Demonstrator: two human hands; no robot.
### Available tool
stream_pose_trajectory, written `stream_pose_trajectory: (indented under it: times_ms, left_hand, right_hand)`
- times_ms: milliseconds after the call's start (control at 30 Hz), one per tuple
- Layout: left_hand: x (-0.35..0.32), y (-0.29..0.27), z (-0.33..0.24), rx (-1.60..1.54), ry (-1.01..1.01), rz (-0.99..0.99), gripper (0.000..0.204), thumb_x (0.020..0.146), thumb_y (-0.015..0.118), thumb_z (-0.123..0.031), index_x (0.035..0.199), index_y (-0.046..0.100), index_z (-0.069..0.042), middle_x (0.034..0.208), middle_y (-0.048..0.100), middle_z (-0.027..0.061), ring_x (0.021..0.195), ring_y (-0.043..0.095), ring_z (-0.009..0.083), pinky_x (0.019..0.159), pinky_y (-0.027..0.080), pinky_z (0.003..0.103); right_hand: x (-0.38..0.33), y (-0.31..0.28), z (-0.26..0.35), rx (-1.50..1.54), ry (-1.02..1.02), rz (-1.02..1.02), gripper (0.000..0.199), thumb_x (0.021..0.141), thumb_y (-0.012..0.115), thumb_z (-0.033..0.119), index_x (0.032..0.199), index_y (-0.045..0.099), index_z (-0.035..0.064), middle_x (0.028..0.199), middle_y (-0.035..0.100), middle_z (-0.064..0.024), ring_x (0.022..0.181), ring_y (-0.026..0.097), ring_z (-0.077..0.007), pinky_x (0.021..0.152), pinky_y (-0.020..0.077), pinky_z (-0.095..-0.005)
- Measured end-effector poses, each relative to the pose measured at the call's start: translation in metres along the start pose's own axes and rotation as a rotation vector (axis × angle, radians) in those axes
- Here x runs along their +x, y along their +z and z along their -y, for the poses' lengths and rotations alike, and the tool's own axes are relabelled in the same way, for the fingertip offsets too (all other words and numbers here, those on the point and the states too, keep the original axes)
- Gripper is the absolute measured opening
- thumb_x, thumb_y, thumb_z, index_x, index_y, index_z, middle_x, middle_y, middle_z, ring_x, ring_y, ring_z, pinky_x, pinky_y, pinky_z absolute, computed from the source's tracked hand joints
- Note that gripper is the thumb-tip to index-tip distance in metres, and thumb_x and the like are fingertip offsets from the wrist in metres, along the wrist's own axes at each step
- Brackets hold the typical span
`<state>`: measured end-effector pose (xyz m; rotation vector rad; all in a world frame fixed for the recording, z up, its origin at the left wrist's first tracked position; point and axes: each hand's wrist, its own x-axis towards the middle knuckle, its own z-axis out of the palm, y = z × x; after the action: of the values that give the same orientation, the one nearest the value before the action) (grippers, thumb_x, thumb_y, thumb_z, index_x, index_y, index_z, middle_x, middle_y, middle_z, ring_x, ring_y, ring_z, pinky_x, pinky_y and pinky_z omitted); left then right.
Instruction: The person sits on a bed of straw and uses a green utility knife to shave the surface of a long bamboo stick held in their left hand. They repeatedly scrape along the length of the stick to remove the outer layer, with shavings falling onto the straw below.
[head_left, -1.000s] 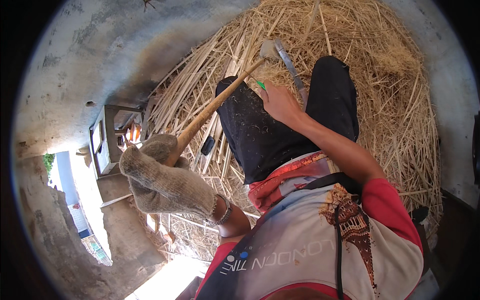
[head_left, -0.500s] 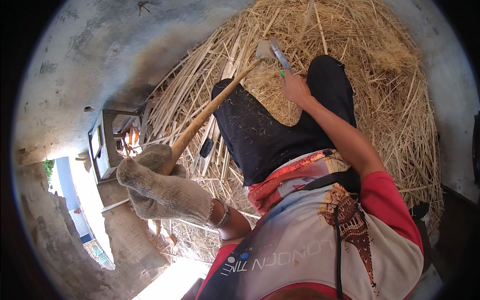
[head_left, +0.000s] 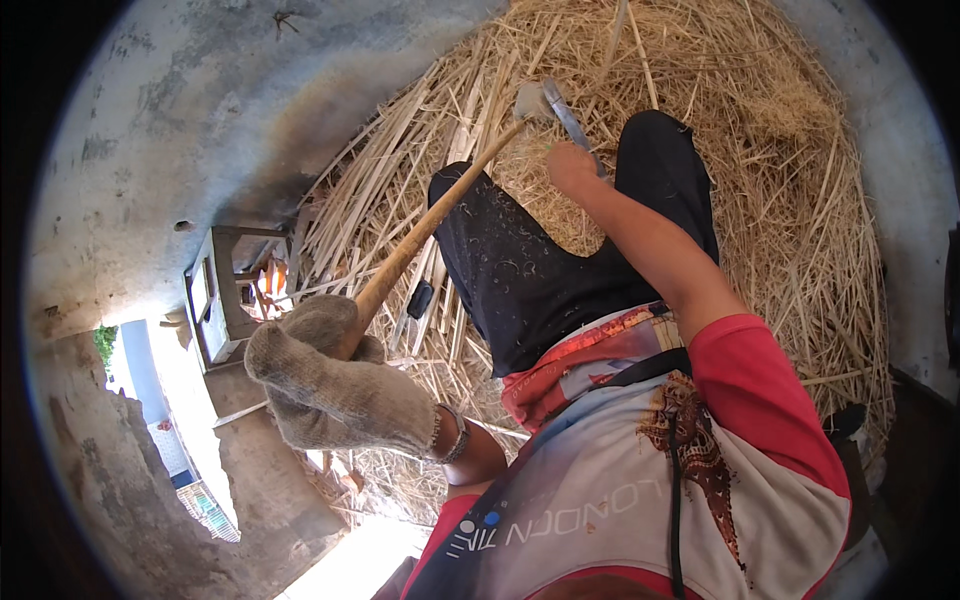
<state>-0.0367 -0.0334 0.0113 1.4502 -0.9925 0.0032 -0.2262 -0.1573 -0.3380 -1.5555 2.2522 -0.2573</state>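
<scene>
As the bare right hand [head_left: 572, 168] slid toward upper centre, gripping the grey metal blade [head_left: 566, 112], the left hand in a grey knitted glove [head_left: 325, 375] stayed clenched round the long wooden pole [head_left: 430, 230], so trimming over the pale split-cane pile [head_left: 780, 200] looked underway.

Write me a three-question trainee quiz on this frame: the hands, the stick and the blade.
1. True or false: the left hand wears a grey knitted glove.
2. What does the right hand hold?
A. a metal blade
B. a rope
C. a brush
3. Fill in: the wooden stick runs from the gloved hand out over the heap of ____.

Key
1. True; it grips the stick's near end.
2. A; the blade meets the stick's far tip.
3. Straw and split strips, lying around the person's black-trousered leg.
</scene>
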Motion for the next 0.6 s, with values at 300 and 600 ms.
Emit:
stream_pose_trajectory:
  times_ms: [300, 600]
  left_hand:
    - [-0.002, -0.001, 0.001, 0.020, -0.035, -0.048, 0.058, 0.090, 0.062, -0.060, 0.070, 0.065, -0.005, 0.057, 0.062, 0.0053, 0.043, 0.058, 0.0113, 0.037, 0.041, 0.020]
    - [-0.004, -0.001, 0.011, -0.127, -0.029, -0.058, 0.057, 0.089, 0.063, -0.059, 0.065, 0.065, -0.008, 0.055, 0.061, 0.0042, 0.042, 0.056, 0.0102, 0.038, 0.040, 0.021]
  right_hand:
    - [-0.025, -0.053, -0.001, 0.366, -0.109, -0.187, 0.025, 0.100, 0.051, 0.019, 0.109, 0.051, -0.0048, 0.068, 0.062, -0.0241, 0.068, 0.065, -0.0453, 0.065, 0.0516, -0.0530]
    - [-0.159, -0.138, 0.100, 0.852, -0.594, -0.185, 0.022, 0.102, 0.054, 0.020, 0.098, 0.054, -0.0016, 0.064, 0.057, -0.0255, 0.061, 0.060, -0.0456, 0.056, 0.0441, -0.0516]
